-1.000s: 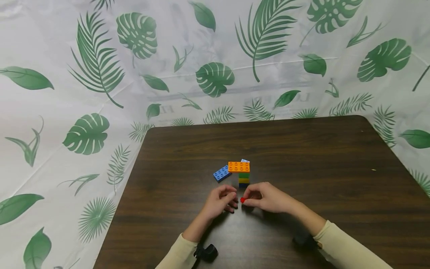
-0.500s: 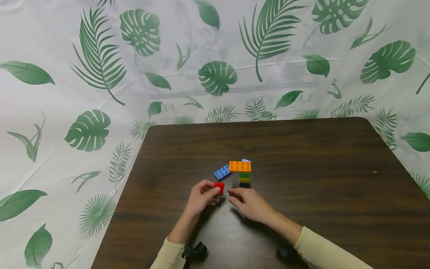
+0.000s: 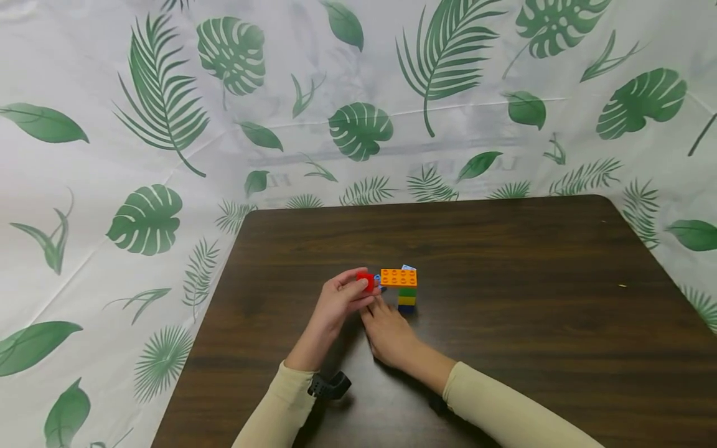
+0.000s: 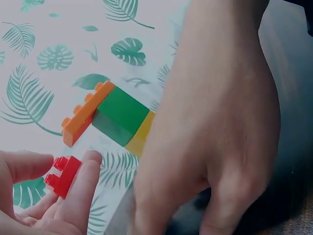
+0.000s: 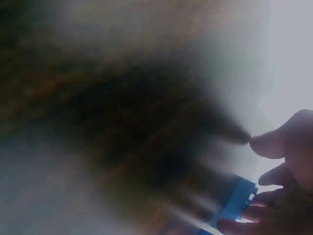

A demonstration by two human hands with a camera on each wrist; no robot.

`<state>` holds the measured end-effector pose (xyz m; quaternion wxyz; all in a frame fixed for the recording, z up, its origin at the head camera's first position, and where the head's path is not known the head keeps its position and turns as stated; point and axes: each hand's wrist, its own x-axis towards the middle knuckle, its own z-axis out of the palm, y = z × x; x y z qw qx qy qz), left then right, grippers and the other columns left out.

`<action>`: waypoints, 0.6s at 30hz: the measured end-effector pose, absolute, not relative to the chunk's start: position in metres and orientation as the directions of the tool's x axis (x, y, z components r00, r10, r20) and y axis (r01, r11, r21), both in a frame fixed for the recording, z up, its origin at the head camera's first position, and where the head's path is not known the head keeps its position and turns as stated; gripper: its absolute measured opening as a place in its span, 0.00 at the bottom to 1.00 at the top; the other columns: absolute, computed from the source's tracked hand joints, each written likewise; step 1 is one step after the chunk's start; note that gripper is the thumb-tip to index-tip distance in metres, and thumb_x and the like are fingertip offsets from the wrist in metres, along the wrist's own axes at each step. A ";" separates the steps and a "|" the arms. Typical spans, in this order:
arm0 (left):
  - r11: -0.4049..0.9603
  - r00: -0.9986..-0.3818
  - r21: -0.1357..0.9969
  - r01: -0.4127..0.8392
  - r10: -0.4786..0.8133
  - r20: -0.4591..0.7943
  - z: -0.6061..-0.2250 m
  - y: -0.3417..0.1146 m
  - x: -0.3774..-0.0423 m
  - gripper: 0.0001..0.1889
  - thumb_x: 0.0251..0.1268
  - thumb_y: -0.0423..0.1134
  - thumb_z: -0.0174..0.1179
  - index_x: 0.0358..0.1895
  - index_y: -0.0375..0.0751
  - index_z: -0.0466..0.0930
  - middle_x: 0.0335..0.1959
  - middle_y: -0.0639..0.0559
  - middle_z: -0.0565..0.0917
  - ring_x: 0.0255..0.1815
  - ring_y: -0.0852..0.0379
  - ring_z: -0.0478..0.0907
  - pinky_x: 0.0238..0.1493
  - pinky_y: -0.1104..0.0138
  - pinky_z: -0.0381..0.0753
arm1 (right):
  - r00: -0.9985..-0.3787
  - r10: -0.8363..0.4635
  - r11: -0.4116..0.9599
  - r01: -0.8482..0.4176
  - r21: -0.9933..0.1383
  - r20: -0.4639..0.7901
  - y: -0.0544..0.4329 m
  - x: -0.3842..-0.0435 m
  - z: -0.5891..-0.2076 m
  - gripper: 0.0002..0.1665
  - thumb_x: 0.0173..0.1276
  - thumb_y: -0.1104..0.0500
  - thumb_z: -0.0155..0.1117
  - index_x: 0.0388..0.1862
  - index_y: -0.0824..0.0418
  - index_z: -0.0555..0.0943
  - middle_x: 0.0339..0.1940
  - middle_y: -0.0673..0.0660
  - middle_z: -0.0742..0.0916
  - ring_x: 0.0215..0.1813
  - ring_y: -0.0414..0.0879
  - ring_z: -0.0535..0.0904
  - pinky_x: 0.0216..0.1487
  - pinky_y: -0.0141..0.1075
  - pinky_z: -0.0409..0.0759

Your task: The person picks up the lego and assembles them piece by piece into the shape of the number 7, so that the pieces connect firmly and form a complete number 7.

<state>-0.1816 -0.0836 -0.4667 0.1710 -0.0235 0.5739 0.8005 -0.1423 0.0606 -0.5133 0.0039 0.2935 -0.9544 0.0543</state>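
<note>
A small red plastic brick (image 3: 366,280) is pinched by the left hand (image 3: 340,300) at frame centre, just left of the long orange plate (image 3: 398,277) topping the green-yellow-blue stack (image 3: 406,299); the flat blue brick (image 5: 236,200) is touched by the right hand (image 3: 388,330), fingers extended; the dark wooden counter (image 3: 504,261) lies beneath.

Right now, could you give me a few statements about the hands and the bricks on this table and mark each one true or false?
1. The left hand holds a red brick. True.
2. An orange brick tops the small tower. True.
3. The red brick is already pressed onto the tower. False: it sits apart, in the left fingers.
4. The table is white. False: dark brown wood grain.
5. The right hand is lifted far above the table. False: it is low, beside the tower.
</note>
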 end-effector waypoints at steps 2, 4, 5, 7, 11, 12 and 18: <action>-0.292 -0.931 0.897 -0.331 0.257 -0.260 -0.464 -0.082 -0.183 0.20 0.71 0.32 0.58 0.64 0.35 0.73 0.50 0.37 0.84 0.45 0.47 0.86 0.46 0.62 0.83 | -0.826 -0.561 0.824 -0.563 -0.064 0.057 0.059 -0.143 -0.515 0.33 0.69 0.57 0.61 0.70 0.65 0.67 0.68 0.63 0.72 0.68 0.57 0.67 0.62 0.51 0.74; -0.305 -0.922 0.883 -0.358 0.269 -0.281 -0.461 -0.080 -0.184 0.20 0.72 0.33 0.57 0.64 0.36 0.73 0.50 0.37 0.84 0.44 0.47 0.86 0.45 0.62 0.83 | -0.820 -0.567 0.820 -0.571 -0.038 0.076 0.059 -0.143 -0.515 0.33 0.67 0.57 0.62 0.69 0.64 0.68 0.65 0.62 0.74 0.64 0.56 0.69 0.60 0.50 0.74; -0.309 -0.917 0.878 -0.366 0.277 -0.285 -0.460 -0.080 -0.184 0.20 0.73 0.34 0.56 0.65 0.36 0.73 0.50 0.37 0.84 0.43 0.48 0.86 0.45 0.63 0.83 | -0.816 -0.572 0.817 -0.575 -0.029 0.081 0.060 -0.143 -0.514 0.33 0.67 0.58 0.63 0.69 0.64 0.68 0.65 0.62 0.74 0.63 0.55 0.70 0.60 0.49 0.75; -0.312 -0.910 0.872 -0.377 0.298 -0.287 -0.457 -0.080 -0.185 0.20 0.74 0.36 0.55 0.65 0.36 0.72 0.51 0.37 0.83 0.42 0.49 0.86 0.45 0.63 0.84 | -0.808 -0.584 0.810 -0.586 -0.007 0.083 0.064 -0.141 -0.512 0.35 0.65 0.57 0.64 0.70 0.63 0.69 0.66 0.61 0.74 0.64 0.55 0.69 0.59 0.49 0.75; -0.307 -0.900 0.872 -0.381 0.338 -0.274 -0.453 -0.080 -0.187 0.20 0.76 0.37 0.52 0.66 0.35 0.71 0.54 0.36 0.81 0.40 0.51 0.86 0.45 0.63 0.84 | -0.775 -0.625 0.781 -0.623 0.046 0.097 0.075 -0.136 -0.507 0.32 0.62 0.57 0.69 0.66 0.59 0.75 0.63 0.59 0.76 0.61 0.54 0.72 0.50 0.45 0.81; -0.303 -0.900 0.876 -0.375 0.346 -0.265 -0.452 -0.080 -0.188 0.20 0.76 0.38 0.51 0.66 0.34 0.71 0.55 0.36 0.80 0.41 0.51 0.86 0.46 0.62 0.83 | -0.765 -0.636 0.771 -0.635 0.050 0.098 0.078 -0.135 -0.506 0.30 0.62 0.57 0.70 0.64 0.58 0.77 0.60 0.58 0.77 0.58 0.53 0.73 0.46 0.43 0.82; -0.302 -0.901 0.884 -0.356 0.362 -0.238 -0.447 -0.080 -0.189 0.22 0.79 0.45 0.47 0.67 0.35 0.70 0.57 0.34 0.79 0.43 0.50 0.86 0.47 0.60 0.83 | -0.726 -0.684 0.725 -0.687 -0.044 0.077 0.100 -0.129 -0.497 0.26 0.61 0.61 0.72 0.59 0.57 0.81 0.55 0.58 0.79 0.51 0.50 0.75 0.41 0.37 0.83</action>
